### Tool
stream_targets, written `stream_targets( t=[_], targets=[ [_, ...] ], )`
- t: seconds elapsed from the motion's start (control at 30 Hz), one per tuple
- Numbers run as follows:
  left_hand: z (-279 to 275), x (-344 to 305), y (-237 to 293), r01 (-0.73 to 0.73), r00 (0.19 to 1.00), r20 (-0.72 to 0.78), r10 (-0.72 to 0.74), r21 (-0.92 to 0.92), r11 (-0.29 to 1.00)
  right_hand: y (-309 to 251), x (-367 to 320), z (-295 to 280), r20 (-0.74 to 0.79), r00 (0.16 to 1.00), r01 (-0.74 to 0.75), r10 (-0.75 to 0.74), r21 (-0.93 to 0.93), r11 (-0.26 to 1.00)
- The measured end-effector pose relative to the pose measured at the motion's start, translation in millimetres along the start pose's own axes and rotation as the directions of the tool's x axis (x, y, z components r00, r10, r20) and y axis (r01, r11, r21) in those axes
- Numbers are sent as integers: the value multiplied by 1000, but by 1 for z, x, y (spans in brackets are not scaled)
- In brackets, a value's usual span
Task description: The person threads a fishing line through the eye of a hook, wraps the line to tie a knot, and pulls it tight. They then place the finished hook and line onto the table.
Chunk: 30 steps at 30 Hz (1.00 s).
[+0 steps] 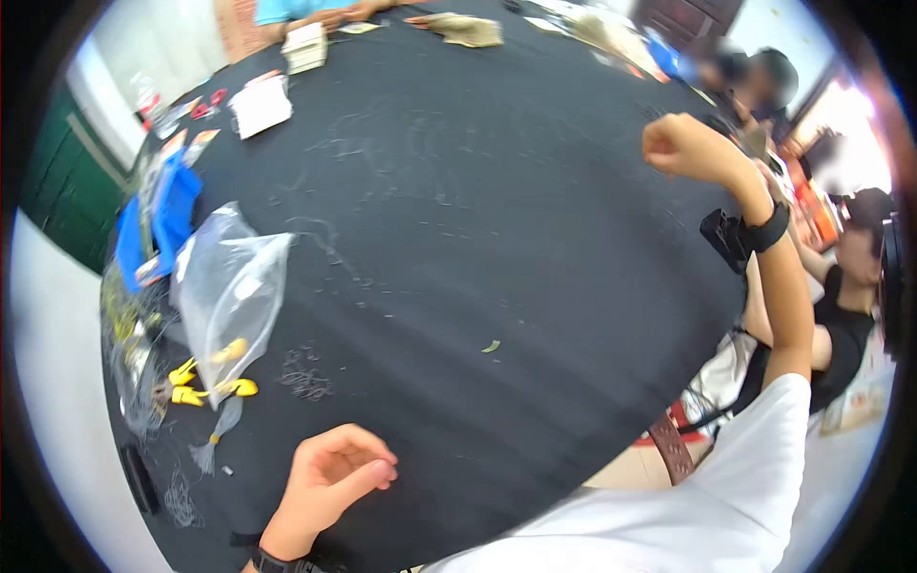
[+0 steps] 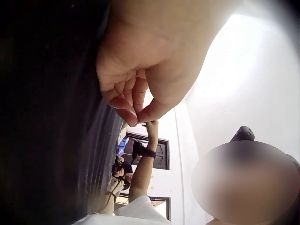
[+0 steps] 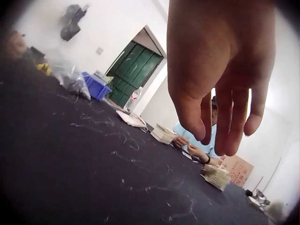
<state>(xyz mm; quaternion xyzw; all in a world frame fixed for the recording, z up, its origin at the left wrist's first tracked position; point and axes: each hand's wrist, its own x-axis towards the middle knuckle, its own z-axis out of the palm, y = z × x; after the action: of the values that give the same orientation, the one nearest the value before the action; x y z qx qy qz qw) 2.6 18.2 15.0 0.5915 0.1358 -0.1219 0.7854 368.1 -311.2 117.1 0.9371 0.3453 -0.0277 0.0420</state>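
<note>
My left hand (image 1: 330,482) is above the near left of the black cloth, fingers bent. In the left wrist view, the thumb and fingertips of this hand (image 2: 140,70) meet, with nothing visible between them. My right hand (image 1: 693,148) is raised at the far right, wrist bent. From the right wrist view, the right hand (image 3: 222,70) hangs with its fingers loosely extended downward, holding nothing that I can see. Thin clear strands (image 1: 334,244) lie scattered on the cloth between the hands, and a tangled bunch (image 1: 306,372) is beyond the left hand.
At left on the black-covered table (image 1: 535,258) are a clear plastic bag (image 1: 229,286), yellow-handled tools (image 1: 186,382) and a blue basket (image 1: 172,205). Card stacks (image 1: 260,105) stand at the far side. Other people sit across the table and at right. A small green scrap (image 1: 491,347) lies mid-table.
</note>
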Motion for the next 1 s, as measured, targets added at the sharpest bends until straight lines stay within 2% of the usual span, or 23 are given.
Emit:
stream_targets(
  t=[0.03,0.07,0.13,0.2,0.27,0.4,0.5,0.7,0.9,1.0],
  targets=[
    [1,0,-2,-8,1000,-27,7,-32,999,2,-22,-2,138,985,-116,102,93,989],
    [1,1,-3,-12,1000,-27,11,-42,999,11,-43,9,25,1000,5,-6,50,999],
    [-1,0,-6,-30,998,-49,27,-59,998,24,-68,37,-30,994,-106,106,10,994],
    [3,1,-4,-34,997,-73,29,-56,998,26,-87,58,-84,996,-9,1,-91,996],
    [3,0,-5,-46,996,-83,42,-51,998,22,-94,70,-94,995,47,-38,96,994],
    [2,-1,-9,-69,995,-83,63,-65,995,15,-92,85,-240,968,66,-68,-16,998],
    [4,0,-8,-85,993,-85,81,-43,995,18,-87,82,-158,983,84,-98,-93,992],
    [5,0,-7,-98,993,-59,99,17,995,20,-85,84,-137,983,106,-123,-123,987],
    [3,-1,-8,-125,992,-7,126,64,990,21,-83,93,-161,981,96,-104,-56,994],
    [3,0,-9,-152,988,13,152,40,988,26,-83,89,-118,989,103,-94,65,993]
  ],
)
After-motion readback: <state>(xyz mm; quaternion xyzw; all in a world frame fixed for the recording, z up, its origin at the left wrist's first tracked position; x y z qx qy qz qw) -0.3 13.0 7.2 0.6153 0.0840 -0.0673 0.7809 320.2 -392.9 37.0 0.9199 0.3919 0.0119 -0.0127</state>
